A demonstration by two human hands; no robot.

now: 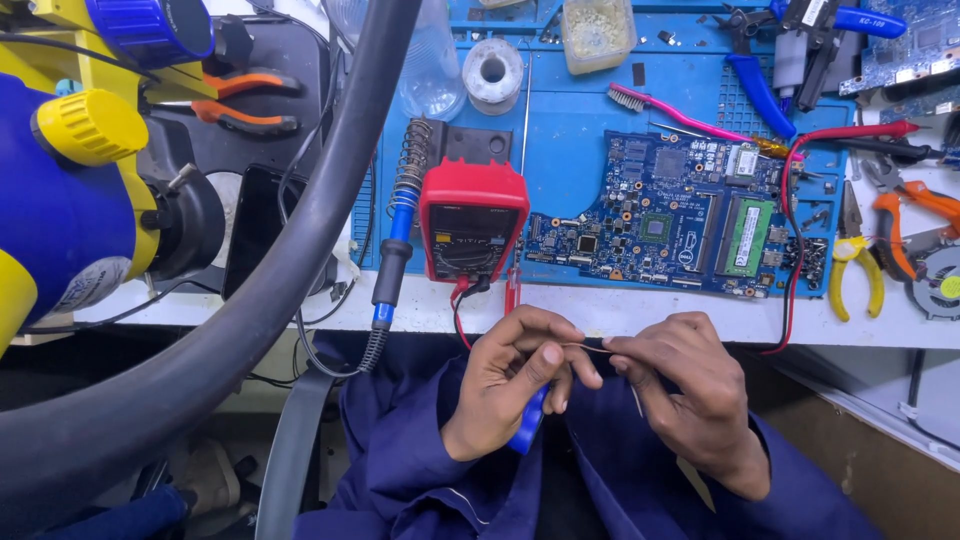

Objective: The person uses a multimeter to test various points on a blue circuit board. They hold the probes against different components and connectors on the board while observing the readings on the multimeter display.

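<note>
My left hand (510, 385) is closed around a blue-handled tool (527, 425) and pinches one end of a thin wire (585, 347). My right hand (690, 385) pinches the other end of that wire between thumb and fingers. Both hands hover over my lap, just below the front edge of the bench. A blue circuit board (670, 225) lies on the blue mat (570, 130) beyond them. A red multimeter (472, 222) stands to the board's left, its red lead (795, 260) looping round the board's right side.
A soldering iron (395, 250) with a blue grip rests in a coil stand. A thick black hose (280, 260) crosses the left. Yellow pliers (853, 262), orange pliers (905, 225), a pink brush (670, 112), a solder spool (493, 72) and a yellow-blue machine (70, 170) surround the mat.
</note>
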